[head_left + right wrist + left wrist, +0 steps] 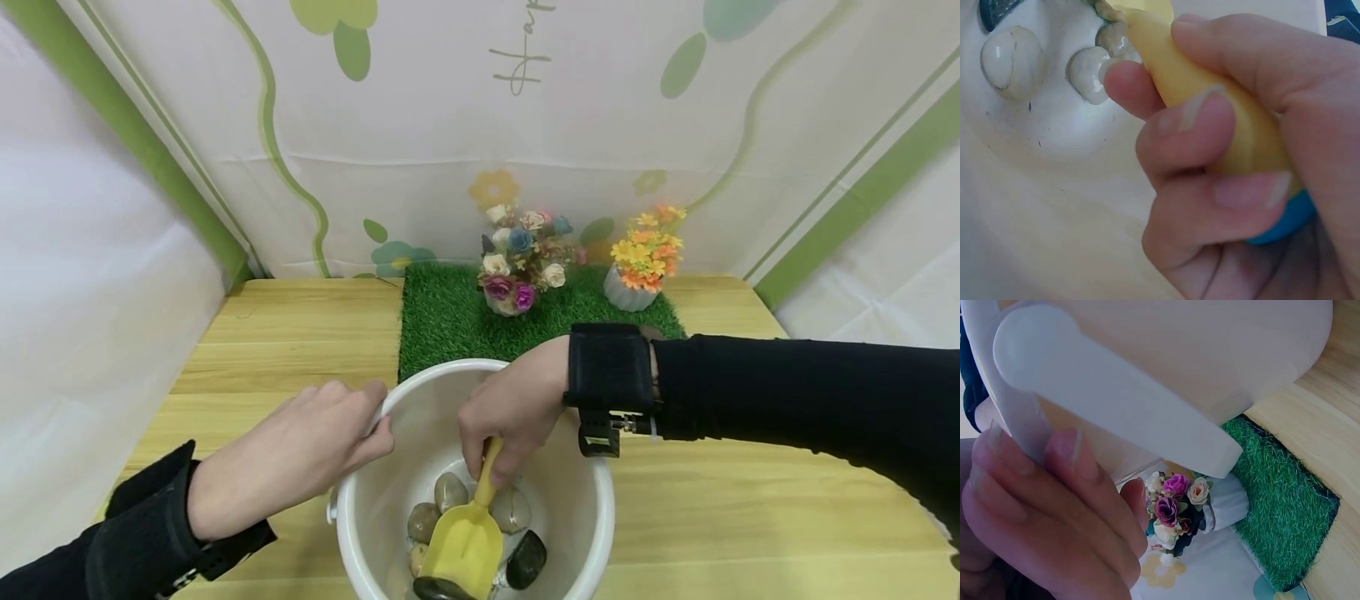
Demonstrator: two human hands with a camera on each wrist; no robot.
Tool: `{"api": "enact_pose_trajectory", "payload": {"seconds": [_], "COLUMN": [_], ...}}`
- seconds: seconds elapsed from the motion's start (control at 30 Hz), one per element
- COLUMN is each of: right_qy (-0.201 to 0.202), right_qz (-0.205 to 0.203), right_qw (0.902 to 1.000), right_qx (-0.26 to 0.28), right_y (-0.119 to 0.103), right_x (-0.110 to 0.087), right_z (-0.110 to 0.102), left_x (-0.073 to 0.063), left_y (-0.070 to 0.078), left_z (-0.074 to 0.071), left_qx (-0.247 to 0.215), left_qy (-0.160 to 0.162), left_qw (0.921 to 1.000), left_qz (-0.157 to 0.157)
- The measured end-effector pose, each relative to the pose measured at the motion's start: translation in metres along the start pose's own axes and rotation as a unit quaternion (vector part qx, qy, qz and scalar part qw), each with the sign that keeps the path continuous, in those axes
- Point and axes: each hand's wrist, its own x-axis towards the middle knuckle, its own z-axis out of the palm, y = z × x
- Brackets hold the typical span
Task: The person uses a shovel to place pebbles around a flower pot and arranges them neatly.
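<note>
Yellow, and slanting down into the white bucket (603, 533), the scoop (465, 546) is gripped in your right hand (517, 400), whose fingers and thumb wrap its handle; the right wrist view shows the handle's blue end (1288, 219) low in that grip. Your left hand (296, 454) has its fingers curled over the bucket's rim on your left side.

What the coming move turns on, as I judge it, is the line of the scoop: its long axis runs from your right hand down and back towards you, slanting a little left, so the blade lies nearer your body than the fingers that steer it. Your right hand is the nearer one; your left is outside the blade's path and seems best placed to steady the bucket.

Around the blade you have a grey stone (451, 492) and a brown stone (424, 522) to its left, a cracked pale stone (513, 510) and a black stone (527, 560) to its right. A dark stone (438, 588) overlaps the blade's near end; you cannot tell from here whether it rests on it or in front. Beyond the bucket, green turf covers part of the worktop (690, 500).
</note>
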Motion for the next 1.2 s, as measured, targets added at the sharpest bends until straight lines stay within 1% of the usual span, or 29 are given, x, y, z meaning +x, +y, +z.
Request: {"api": "enact_pose_trajectory", "payload": {"seconds": [0.17,0.47,0.67,0.8,1.07,1.2], "right_qy": [-0.002,0.003,0.011,0.021,0.039,0.042], "right_qz": [-0.012,-0.003,0.012,0.017,-0.004,-0.002], "right_qw": [0.9997,0.9985,0.9948,0.9925,0.9893,0.9883], "right_qx": [0.021,0.054,0.100,0.119,0.140,0.147], "right_y": [0.003,0.005,0.005,0.006,0.007,0.009], "right_x": [0.000,-0.005,-0.011,-0.016,-0.025,-0.027], "right_z": [-0.001,-0.003,-0.003,-0.003,-0.002,-0.001], "left_x": [0.000,0.000,0.000,0.000,0.000,0.000], "left_y": [-0.001,0.000,-0.001,0.000,0.002,0.001], "left_z": [0.001,0.001,0.001,0.001,-0.001,0.000], "left_qx": [0.001,0.004,0.001,0.000,0.003,0.004], "left_qy": [0.002,0.007,0.003,0.001,0.001,0.002], "left_qw": [1.0000,1.0000,1.0000,1.0000,1.0000,1.0000], "left_qz": [0.000,0.001,-0.003,-0.002,-0.006,-0.004]}}
